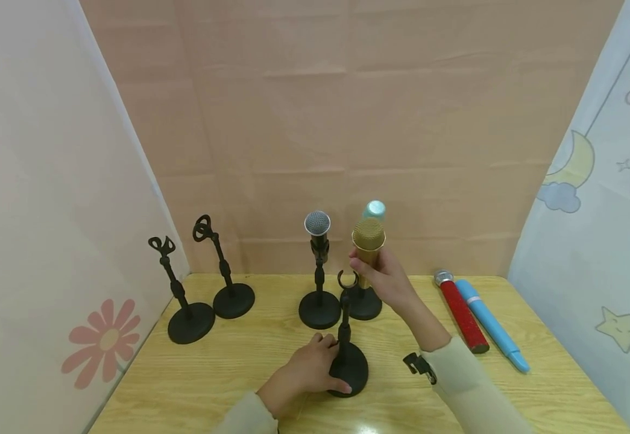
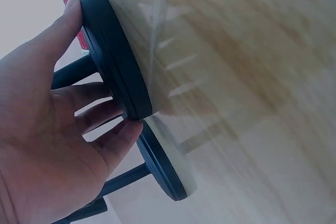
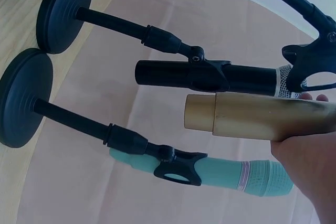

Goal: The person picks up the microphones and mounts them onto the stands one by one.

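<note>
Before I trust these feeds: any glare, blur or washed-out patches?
Head: a small glare spot on the wooden tabletop, at frame bottom. Left wrist: tabletop soft with pale streaks, upper-left corner washed out. Right wrist: gold microphone crisp-edged, darker toward the right hand.

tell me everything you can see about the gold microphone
The gold cylindrical microphone has a rounded gold mesh head above a rim, and a smooth, metallic-looking body, with a seam setting off a slightly narrower end section. The person's right hand grips the body, holding it in the air, head up, above the yellow wood-grain table. Only that hand visibly supports it; whether it touches anything else cannot be told.
</note>
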A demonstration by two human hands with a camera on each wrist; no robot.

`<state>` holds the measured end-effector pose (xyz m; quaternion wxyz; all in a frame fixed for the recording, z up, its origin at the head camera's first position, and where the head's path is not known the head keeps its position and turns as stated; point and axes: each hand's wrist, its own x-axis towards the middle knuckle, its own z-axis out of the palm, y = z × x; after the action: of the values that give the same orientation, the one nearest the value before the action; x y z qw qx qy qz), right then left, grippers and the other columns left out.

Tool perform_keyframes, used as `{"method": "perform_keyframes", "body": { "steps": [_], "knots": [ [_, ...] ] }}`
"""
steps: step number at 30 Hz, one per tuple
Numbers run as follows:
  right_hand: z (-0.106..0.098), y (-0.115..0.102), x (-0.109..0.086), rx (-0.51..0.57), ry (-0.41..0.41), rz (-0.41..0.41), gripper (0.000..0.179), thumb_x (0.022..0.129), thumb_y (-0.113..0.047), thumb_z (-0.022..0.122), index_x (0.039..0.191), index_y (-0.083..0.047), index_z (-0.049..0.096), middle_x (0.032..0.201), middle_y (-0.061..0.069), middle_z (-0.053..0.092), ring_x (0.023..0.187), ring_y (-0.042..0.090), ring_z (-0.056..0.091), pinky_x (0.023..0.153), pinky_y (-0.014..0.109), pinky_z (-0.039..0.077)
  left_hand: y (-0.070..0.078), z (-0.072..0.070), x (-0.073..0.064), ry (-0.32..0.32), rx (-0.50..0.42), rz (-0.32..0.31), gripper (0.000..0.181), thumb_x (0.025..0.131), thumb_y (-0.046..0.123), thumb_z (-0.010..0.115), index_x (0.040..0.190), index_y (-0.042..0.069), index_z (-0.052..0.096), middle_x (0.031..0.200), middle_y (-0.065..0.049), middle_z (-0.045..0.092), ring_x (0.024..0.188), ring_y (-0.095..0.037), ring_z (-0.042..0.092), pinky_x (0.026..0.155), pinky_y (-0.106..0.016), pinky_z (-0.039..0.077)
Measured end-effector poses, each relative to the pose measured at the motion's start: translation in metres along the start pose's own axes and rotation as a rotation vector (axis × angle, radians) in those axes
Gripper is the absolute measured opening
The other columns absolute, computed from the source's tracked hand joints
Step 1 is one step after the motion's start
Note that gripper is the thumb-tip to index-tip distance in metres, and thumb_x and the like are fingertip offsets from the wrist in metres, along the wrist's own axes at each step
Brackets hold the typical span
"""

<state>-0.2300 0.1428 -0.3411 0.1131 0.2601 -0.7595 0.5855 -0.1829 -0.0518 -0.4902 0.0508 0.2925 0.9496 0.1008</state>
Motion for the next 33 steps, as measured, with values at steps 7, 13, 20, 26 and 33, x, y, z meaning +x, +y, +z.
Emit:
{"method": "perform_keyframes", "body": {
  "steps": [7,13,20,26,33],
  "knots": [
    [0.006,-0.002,0.005,-0.005,-0.019,0.010,0.029,0.099,-0.010,0.066,0.123,0.001,0.055,0.113,0.013,0.062,0.099,0.013,0.062,0.086,0.024,0.052,0.000,0.002,0.002,-0.020,-0.011,-0.012,0.089,0.077,0.073,0.072,0.144,0.016,0.059,0.143,0.003,0.053,0.115,-0.016,0.050,0.084,-0.030,0.055],
    [0.011,0.000,0.010,-0.004,-0.008,-0.004,0.034,0.098,-0.010,0.067,0.127,0.001,0.054,0.111,0.013,0.063,0.095,0.015,0.062,0.080,0.026,0.053,0.005,0.003,0.006,-0.048,0.043,-0.024,0.091,0.078,0.075,0.067,0.147,0.016,0.055,0.148,0.003,0.049,0.123,-0.019,0.050,0.084,-0.034,0.057],
    [0.019,0.001,0.008,0.039,-0.014,0.027,0.035,0.099,-0.008,0.066,0.129,0.005,0.053,0.117,0.021,0.063,0.097,0.012,0.062,0.080,0.026,0.054,0.012,0.006,0.008,-0.065,0.098,-0.031,0.093,0.080,0.077,0.061,0.149,0.016,0.052,0.149,0.004,0.047,0.125,-0.019,0.050,0.085,-0.032,0.057],
    [0.019,0.005,0.003,0.029,-0.008,-0.006,0.035,0.100,-0.016,0.067,0.124,0.007,0.058,0.117,0.022,0.063,0.101,0.010,0.062,0.086,0.025,0.053,0.018,0.008,0.011,-0.053,0.183,-0.024,0.097,0.081,0.081,0.053,0.150,0.013,0.050,0.145,0.001,0.050,0.123,-0.019,0.051,0.086,-0.029,0.057],
    [0.017,0.012,0.000,0.016,-0.021,-0.138,0.038,0.096,-0.011,0.071,0.128,0.004,0.056,0.120,0.021,0.062,0.099,0.013,0.062,0.082,0.027,0.054,0.020,0.013,0.012,-0.034,0.214,-0.026,0.098,0.081,0.082,0.052,0.151,0.014,0.050,0.143,0.000,0.051,0.122,-0.018,0.052,0.081,-0.028,0.058]
  ]
}}
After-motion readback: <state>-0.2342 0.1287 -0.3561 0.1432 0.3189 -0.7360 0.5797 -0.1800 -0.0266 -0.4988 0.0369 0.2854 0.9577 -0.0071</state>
